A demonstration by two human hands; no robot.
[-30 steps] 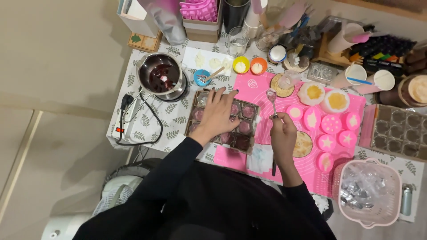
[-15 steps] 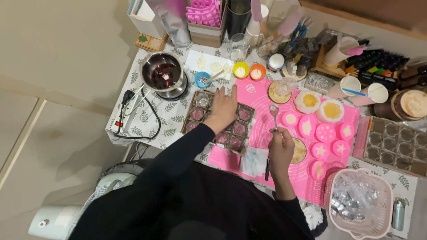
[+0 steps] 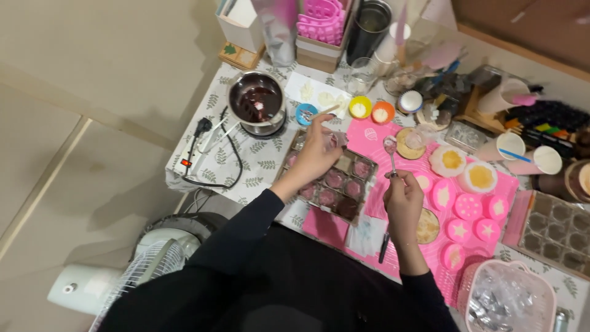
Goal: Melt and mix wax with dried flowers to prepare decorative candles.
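My left hand (image 3: 314, 152) reaches across a brown mould tray (image 3: 344, 195) whose cavities hold pinkish and dark fillings. Its fingers curl at the tray's far corner next to a small pale piece (image 3: 340, 140); whether they grip it is unclear. My right hand (image 3: 404, 198) hovers over the pink mat (image 3: 369, 132), holding a metal spoon (image 3: 391, 155) upright. A pinkish blob sits in the spoon's bowl. A steel pot (image 3: 256, 103) of dark liquid stands beyond the tray on the left.
Several pink silicone cups (image 3: 468, 206) lie on the mat to the right. Small blue (image 3: 305, 114), yellow (image 3: 359, 107) and orange (image 3: 382, 113) cups stand behind the tray. A second mould tray (image 3: 556, 230) and pink basket (image 3: 507, 301) are at right. A power strip (image 3: 198, 147) and fan (image 3: 153, 267) are at left.
My left hand has lifted from lying flat on the tray and shifted to its far corner. The spoon hand stays over the mat. The camera view has swung left.
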